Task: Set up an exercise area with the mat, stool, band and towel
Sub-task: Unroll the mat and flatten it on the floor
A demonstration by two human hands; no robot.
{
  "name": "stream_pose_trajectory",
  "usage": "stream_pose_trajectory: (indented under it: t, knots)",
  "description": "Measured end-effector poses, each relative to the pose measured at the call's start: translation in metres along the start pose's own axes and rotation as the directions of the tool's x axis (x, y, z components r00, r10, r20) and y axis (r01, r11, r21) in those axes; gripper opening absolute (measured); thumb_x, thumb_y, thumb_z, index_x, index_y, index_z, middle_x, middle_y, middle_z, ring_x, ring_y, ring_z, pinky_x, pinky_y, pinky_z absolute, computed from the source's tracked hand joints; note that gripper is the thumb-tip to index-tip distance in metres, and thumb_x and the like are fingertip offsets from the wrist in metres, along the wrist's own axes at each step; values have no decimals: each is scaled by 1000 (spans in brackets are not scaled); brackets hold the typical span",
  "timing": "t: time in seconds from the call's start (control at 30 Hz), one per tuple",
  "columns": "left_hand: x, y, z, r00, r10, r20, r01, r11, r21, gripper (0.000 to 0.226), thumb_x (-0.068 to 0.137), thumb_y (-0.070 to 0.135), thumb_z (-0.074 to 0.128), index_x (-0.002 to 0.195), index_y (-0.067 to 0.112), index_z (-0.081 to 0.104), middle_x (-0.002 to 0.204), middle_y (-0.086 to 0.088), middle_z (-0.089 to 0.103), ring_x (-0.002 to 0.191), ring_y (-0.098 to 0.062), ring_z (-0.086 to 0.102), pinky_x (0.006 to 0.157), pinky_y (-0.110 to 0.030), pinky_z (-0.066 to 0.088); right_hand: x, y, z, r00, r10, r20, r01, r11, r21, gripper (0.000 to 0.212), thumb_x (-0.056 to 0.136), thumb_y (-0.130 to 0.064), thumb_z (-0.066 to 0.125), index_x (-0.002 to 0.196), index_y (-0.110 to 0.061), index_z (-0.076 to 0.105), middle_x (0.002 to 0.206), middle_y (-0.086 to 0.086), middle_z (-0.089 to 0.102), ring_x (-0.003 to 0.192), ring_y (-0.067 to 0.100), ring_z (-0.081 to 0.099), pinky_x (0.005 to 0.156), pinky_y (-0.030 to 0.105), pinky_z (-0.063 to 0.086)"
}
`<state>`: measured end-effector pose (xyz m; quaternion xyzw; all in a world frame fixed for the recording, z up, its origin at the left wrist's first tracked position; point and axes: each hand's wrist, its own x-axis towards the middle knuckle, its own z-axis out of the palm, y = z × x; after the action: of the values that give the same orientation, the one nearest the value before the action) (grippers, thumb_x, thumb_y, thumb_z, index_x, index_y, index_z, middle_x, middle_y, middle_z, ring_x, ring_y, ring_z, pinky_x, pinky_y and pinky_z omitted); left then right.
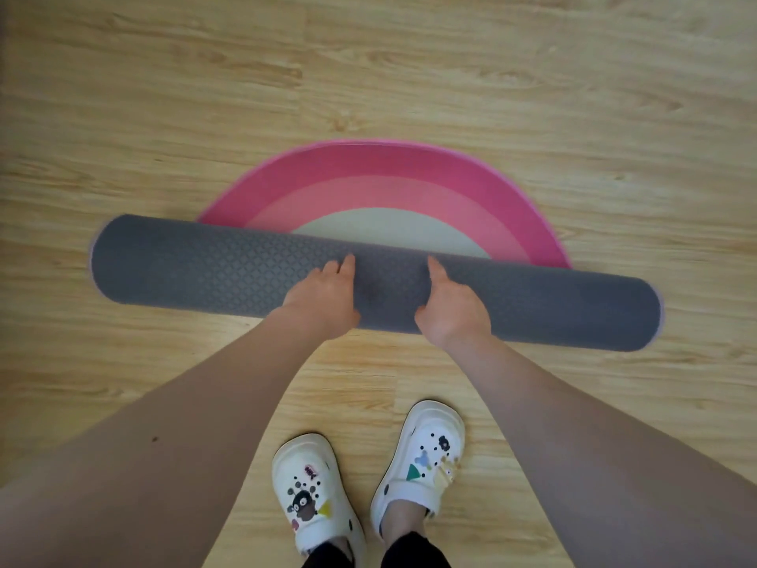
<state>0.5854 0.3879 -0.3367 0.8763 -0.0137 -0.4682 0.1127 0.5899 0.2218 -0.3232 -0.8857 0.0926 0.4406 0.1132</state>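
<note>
The mat [184, 264] lies on the wooden floor, half rolled. Its rolled part is a long grey textured tube running left to right. Beyond the roll, the flat part [381, 170] shows pink rings around a pale centre in a half-circle. My left hand [323, 297] rests on the middle of the roll with fingers spread over its top. My right hand [450, 305] presses on the roll just to the right of the left hand, fingers curved over it. The stool, band and towel are out of view.
Light wooden floor [573, 96] stretches all around the mat. My two feet in white clogs with charms [315, 494] [422, 457] stand just in front of the roll, near the bottom of the view.
</note>
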Motion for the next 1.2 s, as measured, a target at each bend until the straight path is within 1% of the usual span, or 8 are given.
stream_pose_trajectory:
  t: [0.13, 0.27, 0.37, 0.6, 0.77, 0.87, 1.1, 1.2]
  knots:
    - [-13, 1, 16, 1000, -18, -15, 18, 998, 57, 70, 92, 24, 50, 151, 11, 15, 141, -13, 32, 129, -30, 34, 99, -43, 42, -14, 7, 13, 1000, -17, 18, 18, 998, -60, 69, 89, -11, 52, 151, -25, 25, 127, 10, 55, 121, 29, 48, 85, 36, 43]
    - [-18, -6, 19, 996, -4, -90, 13, 995, 101, 52, 89, 22, 53, 138, 15, 36, 152, -13, 12, 140, -31, 12, 105, -46, 34, -21, 16, 21, 994, -92, -61, 78, 975, -207, 58, 86, -11, 56, 142, -22, 42, 151, 13, 24, 142, 31, 19, 112, 40, 28]
    - [-25, -12, 23, 1000, -12, 6, 12, 998, 54, 54, 88, 22, 54, 137, 16, 34, 151, -15, 19, 138, -33, 20, 107, -48, 35, -26, 21, 24, 997, -76, 21, 78, 988, -135, 53, 85, -11, 54, 137, -21, 43, 145, 12, 37, 136, 30, 30, 111, 40, 30]
    - [-46, -14, 41, 1000, -14, 17, 11, 989, 149, 87, 89, 33, 54, 153, 22, -4, 139, -13, 32, 125, -32, 37, 94, -42, 44, -55, 26, 43, 995, -26, 99, 42, 985, -166, 92, 86, -20, 56, 155, -23, -4, 136, 10, 40, 124, 30, 46, 109, 41, 34]
    - [-61, -22, 60, 992, -38, 122, 33, 998, 44, 85, 91, 28, 50, 152, 24, -8, 143, -12, 34, 125, -34, 43, 95, -45, 42, -71, 32, 56, 984, 36, 174, -20, 995, -95, 93, 89, -15, 51, 154, -28, -15, 114, 6, 54, 112, 27, 54, 94, 39, 45]
    - [-73, -25, 81, 989, -51, 137, 41, 997, 69, 77, 94, 28, 47, 153, 24, -1, 142, -12, 35, 127, -32, 41, 96, -45, 43, -82, 39, 74, 976, 52, 211, -22, 990, -143, 84, 89, -13, 47, 155, -28, -2, 128, 8, 50, 124, 29, 45, 99, 40, 43]
    - [-100, -20, 121, 1000, -9, -26, 11, 996, 93, 53, 90, 24, 52, 138, 10, 35, 151, -10, 18, 136, -29, 21, 103, -45, 40, -101, 57, 104, 997, -64, 47, 75, 948, -308, 55, 88, -16, 53, 141, -22, 42, 157, 15, 16, 147, 32, 9, 118, 45, 19]
    - [-117, -15, 140, 999, -36, -31, 38, 998, 57, 58, 90, 22, 52, 141, 12, 29, 142, -11, 32, 129, -31, 33, 100, -44, 42, -115, 70, 122, 995, -79, 68, 95, 955, -282, 55, 87, -17, 51, 141, -20, 39, 150, 11, 33, 143, 30, 22, 116, 43, 23]
